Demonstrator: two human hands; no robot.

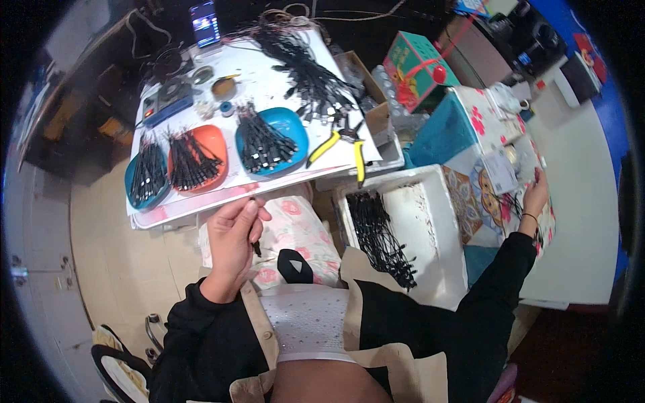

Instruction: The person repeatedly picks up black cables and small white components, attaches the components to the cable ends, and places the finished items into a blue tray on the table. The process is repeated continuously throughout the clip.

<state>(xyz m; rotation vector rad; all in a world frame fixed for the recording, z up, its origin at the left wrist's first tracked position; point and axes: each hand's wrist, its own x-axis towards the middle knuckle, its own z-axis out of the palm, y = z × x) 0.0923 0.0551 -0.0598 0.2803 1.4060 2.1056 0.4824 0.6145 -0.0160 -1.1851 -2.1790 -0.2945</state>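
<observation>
My left hand (235,232) is raised just off the near edge of the white table, thumb and fingers pinched together. A short black cable (256,249) shows below its fingers; most of it is hidden by the hand. Far to the right, my right hand (535,195) reaches over a flower-patterned cloth (476,121), beside a few thin black cables (514,203) and a white card (500,171). Its fingers are partly hidden, so I cannot tell what they grip. Bundles of black cables lie in a blue tray (301,127), an orange tray (216,140) and a smaller blue tray (160,196).
Yellow-handled pliers (327,149) lie at the table's right edge. Between my arms, a white foam box (435,201) holds more black cables (376,228). A loose cable heap (295,60), a lit phone (205,25) and a dark device (168,101) sit farther back.
</observation>
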